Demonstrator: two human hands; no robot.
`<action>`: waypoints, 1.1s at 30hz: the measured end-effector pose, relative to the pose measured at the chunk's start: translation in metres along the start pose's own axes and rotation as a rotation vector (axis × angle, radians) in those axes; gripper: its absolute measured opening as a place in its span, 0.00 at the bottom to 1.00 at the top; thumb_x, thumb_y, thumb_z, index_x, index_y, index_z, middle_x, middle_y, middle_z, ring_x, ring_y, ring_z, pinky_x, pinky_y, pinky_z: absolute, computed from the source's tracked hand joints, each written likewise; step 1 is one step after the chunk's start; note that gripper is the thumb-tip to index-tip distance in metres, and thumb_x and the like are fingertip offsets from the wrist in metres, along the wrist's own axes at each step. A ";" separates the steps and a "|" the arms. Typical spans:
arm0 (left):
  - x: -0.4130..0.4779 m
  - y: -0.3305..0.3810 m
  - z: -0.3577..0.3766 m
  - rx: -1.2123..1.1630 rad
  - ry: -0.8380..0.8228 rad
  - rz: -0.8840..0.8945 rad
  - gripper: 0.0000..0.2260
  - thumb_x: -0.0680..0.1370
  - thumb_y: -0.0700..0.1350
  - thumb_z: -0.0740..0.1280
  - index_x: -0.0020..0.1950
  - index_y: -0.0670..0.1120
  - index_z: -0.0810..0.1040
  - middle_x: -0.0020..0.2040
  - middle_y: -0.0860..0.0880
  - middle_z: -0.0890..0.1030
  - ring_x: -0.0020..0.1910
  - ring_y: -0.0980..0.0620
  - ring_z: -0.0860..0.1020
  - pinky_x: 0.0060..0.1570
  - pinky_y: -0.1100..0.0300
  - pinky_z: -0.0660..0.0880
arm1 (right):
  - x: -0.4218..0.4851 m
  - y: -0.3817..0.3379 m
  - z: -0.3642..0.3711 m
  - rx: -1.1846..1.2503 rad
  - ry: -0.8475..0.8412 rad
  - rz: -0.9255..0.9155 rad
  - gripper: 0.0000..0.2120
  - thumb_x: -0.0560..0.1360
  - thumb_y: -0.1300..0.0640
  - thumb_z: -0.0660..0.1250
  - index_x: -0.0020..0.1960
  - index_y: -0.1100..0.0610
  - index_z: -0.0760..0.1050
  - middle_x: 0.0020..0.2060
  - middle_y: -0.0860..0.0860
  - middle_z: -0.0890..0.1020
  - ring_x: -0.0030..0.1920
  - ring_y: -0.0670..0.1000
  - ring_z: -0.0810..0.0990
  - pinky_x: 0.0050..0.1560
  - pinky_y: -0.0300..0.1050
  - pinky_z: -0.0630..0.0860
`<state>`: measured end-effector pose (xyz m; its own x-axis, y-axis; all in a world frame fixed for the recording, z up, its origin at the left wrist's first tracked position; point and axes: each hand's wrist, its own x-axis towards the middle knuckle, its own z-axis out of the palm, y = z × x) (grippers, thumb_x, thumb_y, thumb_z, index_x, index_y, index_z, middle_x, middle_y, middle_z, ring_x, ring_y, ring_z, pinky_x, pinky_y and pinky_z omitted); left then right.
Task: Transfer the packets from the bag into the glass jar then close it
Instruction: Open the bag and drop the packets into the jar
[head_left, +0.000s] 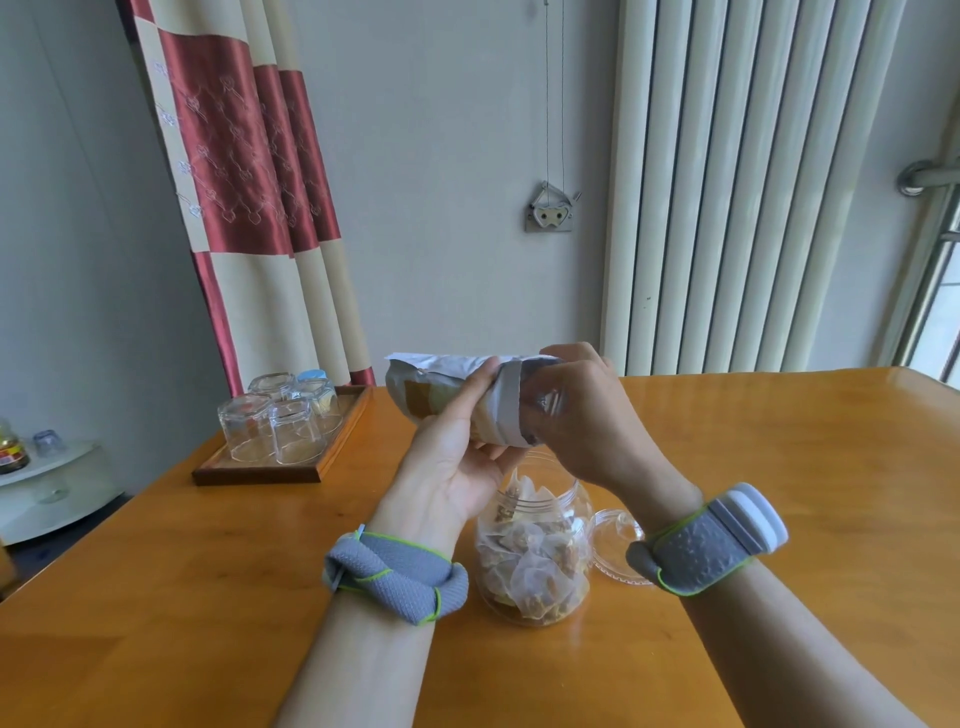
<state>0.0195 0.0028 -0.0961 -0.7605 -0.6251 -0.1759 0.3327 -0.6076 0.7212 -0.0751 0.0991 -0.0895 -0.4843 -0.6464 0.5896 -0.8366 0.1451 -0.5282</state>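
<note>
Silver-and-tan foil bag (447, 389) showing between the fingers; clear jar (532, 551) below them displaying white mesh packets (535, 577) with brown filling; grey, green-edged wristbands (395, 574); red-and-cream embroidered curtain (249, 192) hanging beyond; orange-brown wooden table (208, 597).

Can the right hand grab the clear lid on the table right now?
Probably not yet: the right hand is busy at the mouth of the silver foil bag. The clear round lid lies unblocked beside the jar.

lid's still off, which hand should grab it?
Right, probably. The lid lies on the table right of the jar, under the right hand. The left hand grips the bag.
</note>
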 end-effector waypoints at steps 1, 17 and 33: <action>0.000 0.000 0.000 -0.001 -0.003 -0.002 0.18 0.71 0.45 0.80 0.58 0.41 0.84 0.51 0.39 0.86 0.47 0.42 0.85 0.41 0.46 0.87 | 0.000 0.000 -0.001 0.004 0.005 -0.003 0.07 0.71 0.62 0.72 0.38 0.52 0.84 0.48 0.52 0.81 0.57 0.52 0.70 0.62 0.57 0.70; 0.012 0.026 -0.031 -0.090 0.137 0.108 0.13 0.74 0.47 0.79 0.55 0.44 0.81 0.62 0.38 0.83 0.56 0.41 0.84 0.39 0.44 0.86 | 0.001 0.003 -0.020 0.025 -0.090 0.017 0.04 0.76 0.50 0.71 0.47 0.49 0.83 0.53 0.44 0.75 0.64 0.52 0.72 0.63 0.57 0.74; -0.004 0.007 0.001 0.016 -0.041 0.055 0.11 0.73 0.45 0.79 0.52 0.42 0.84 0.55 0.40 0.82 0.50 0.43 0.81 0.43 0.52 0.85 | 0.002 -0.005 0.003 0.115 -0.077 -0.035 0.15 0.71 0.64 0.69 0.54 0.52 0.87 0.48 0.42 0.83 0.59 0.54 0.77 0.55 0.44 0.75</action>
<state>0.0242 0.0020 -0.0894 -0.7639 -0.6362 -0.1085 0.3654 -0.5650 0.7398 -0.0709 0.0950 -0.0881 -0.4305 -0.7058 0.5626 -0.8158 0.0376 -0.5771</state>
